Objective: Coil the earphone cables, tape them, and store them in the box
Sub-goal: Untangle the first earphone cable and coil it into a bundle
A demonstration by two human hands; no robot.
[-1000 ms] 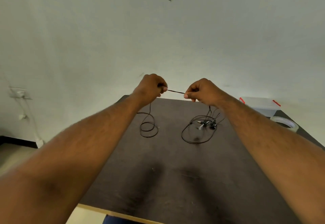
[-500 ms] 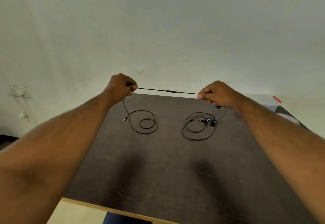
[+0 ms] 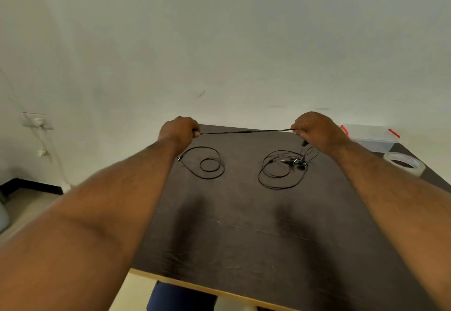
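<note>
From the head view, the fingertips are tucked behind both knuckles, so the exact pinch is hidden. The left hand [image 3: 179, 129] and right hand [image 3: 314, 127] each grasp the earphone cable [image 3: 244, 131], stretched taut above the table [image 3: 244, 237]; its slack loops lie on the table below. The box [image 3: 371, 137] sits at the table's far right corner, a tape roll [image 3: 404, 163] just nearer.

We see the left hand [image 3: 179, 130] and right hand [image 3: 314, 129] pinching an earphone cable [image 3: 244, 132] taut above the table [image 3: 244, 237]. Loose cable loops [image 3: 280, 171] lie below; a box [image 3: 371, 137] and tape roll [image 3: 405, 163] sit near the far right corner.
</note>
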